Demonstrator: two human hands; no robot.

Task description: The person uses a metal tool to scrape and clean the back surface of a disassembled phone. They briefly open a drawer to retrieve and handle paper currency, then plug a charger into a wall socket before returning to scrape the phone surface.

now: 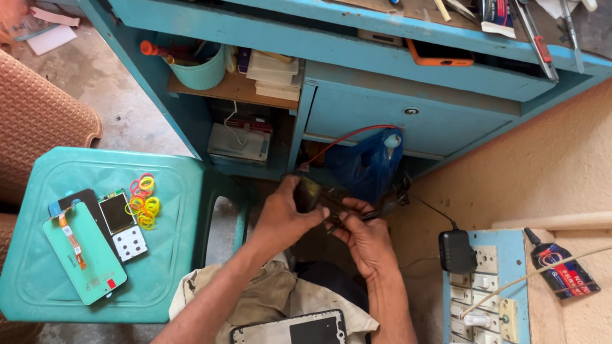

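Small dark gadget point(308, 193) sits gripped in the left hand point(287, 212). Right hand point(365, 238) pinches thin tools point(363, 215), maybe tweezers. Phone frame point(291, 343) lies on the lap.

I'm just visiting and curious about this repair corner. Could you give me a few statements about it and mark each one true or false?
1. The left hand grips a small dark handheld tool. True.
2. The silver phone frame with a black panel lies on the turquoise plastic stool. False: it rests on the cloth on the person's lap.
3. Coloured rubber bands lie on the stool. True.
4. The blue plastic bag sits on the desk's top. False: it hangs under the blue wooden desk.
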